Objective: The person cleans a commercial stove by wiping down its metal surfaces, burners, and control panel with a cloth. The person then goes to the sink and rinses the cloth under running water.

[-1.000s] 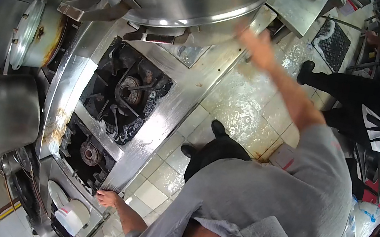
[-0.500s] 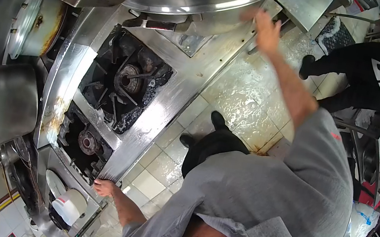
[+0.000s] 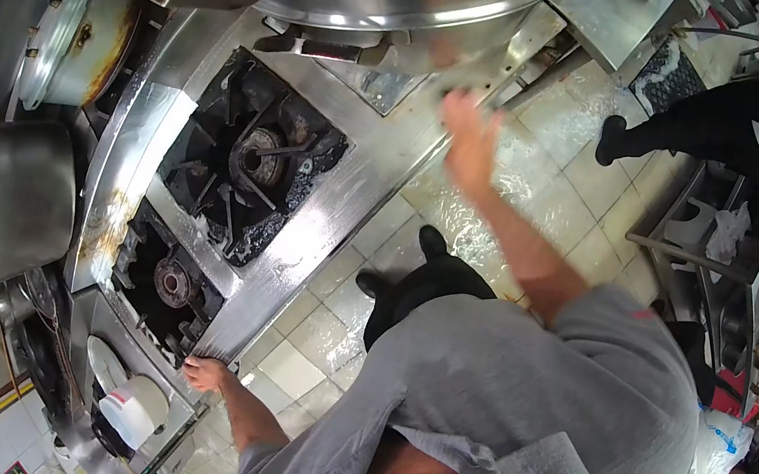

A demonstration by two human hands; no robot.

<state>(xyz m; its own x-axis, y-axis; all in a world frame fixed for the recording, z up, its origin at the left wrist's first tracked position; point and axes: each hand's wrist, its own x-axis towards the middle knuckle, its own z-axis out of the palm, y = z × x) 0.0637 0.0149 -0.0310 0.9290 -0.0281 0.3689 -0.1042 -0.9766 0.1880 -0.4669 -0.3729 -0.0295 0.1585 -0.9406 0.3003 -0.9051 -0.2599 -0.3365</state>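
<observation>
My left hand [image 3: 204, 374] is at the near front corner of the steel stove [image 3: 269, 276], its fingers curled over the front edge. My right hand [image 3: 469, 141] is stretched out above the stove's front rim, a little blurred. Its fingers look apart, with nothing seen in them. Beyond it stands a large round steel vessel [image 3: 421, 1]. A bigger burner [image 3: 259, 157] and a smaller burner [image 3: 174, 284] sit in wet, dark recesses to the left of my hands.
Stockpots [image 3: 20, 204] line the back wall at left. A white container [image 3: 133, 412] stands beside the stove's near end. Wet tiles [image 3: 509, 194] cover the floor. Another person's dark-trousered leg [image 3: 695, 120] is at upper right, near a steel shelf unit [image 3: 700, 263].
My right hand has moved back toward me and left, from beside the large vessel to the stove's front rim. The left hand stays at the corner. The other person's legs have shifted.
</observation>
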